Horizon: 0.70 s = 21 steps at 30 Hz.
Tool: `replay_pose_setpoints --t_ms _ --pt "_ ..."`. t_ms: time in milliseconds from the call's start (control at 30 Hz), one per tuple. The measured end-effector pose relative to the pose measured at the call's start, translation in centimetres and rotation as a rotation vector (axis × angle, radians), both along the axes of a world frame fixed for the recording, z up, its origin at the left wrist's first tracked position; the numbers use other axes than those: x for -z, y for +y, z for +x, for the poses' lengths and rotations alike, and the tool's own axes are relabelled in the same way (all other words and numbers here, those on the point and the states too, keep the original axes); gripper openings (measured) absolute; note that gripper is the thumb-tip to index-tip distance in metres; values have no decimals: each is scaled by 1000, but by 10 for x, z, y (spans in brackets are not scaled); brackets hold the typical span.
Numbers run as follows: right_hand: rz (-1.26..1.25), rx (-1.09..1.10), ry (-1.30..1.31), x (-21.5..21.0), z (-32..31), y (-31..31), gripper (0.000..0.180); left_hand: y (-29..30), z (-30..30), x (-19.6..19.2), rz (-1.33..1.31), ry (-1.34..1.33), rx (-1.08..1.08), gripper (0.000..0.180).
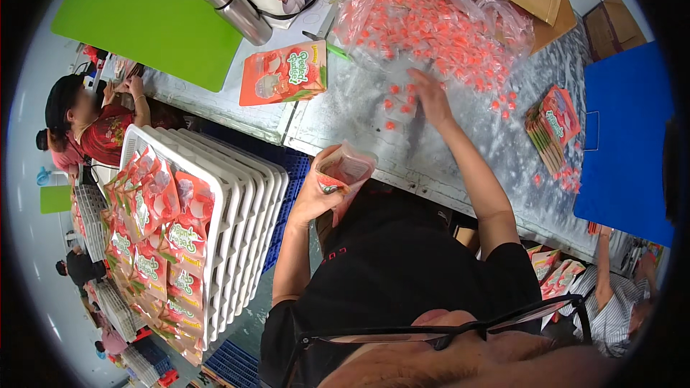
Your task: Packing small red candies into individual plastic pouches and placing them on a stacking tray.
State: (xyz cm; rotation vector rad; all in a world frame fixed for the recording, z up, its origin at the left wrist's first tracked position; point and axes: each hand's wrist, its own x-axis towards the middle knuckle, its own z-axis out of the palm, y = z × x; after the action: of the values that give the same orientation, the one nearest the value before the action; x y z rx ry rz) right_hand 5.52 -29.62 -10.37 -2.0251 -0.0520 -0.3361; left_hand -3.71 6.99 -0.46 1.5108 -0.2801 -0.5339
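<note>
My left hand (pixel 314 200) is wrapped round a red and pink pouch (pixel 353 167), held upright in front of me at the table's near edge. The pouch's mouth gapes upward; how much is inside is hard to tell. My right hand (pixel 431 98) reaches out over the metal table, palm down, fingers apart and slightly bent. Just left of its fingertips lie a few small red candies in clear wrappers (pixel 399 105). Beyond them a large heap of the same wrapped candies (pixel 449 36) spills from a clear plastic bag (pixel 363 0).
A flat pouch (pixel 283 73), green-handled knife (pixel 335 50) and steel flask (pixel 238 13) are at the back left. Right stand a stack of pouches (pixel 552 126) and a blue board (pixel 625 136). Stacked white trays (pixel 237 194) holding filled pouches rise at my left. Other people work nearby.
</note>
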Motion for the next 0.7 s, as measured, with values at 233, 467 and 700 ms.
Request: replay_pose_setpoints --t_ms 233,467,700 --pt "-724 -266 -205 -17 -23 55 56 -9 11 -8 79 -530 -128 99" --pt "-717 -243 -269 15 -33 45 33 -36 15 0 80 -893 -175 121" --pt "342 35 127 -79 -40 42 15 -55 18 5 197 -660 -235 125"
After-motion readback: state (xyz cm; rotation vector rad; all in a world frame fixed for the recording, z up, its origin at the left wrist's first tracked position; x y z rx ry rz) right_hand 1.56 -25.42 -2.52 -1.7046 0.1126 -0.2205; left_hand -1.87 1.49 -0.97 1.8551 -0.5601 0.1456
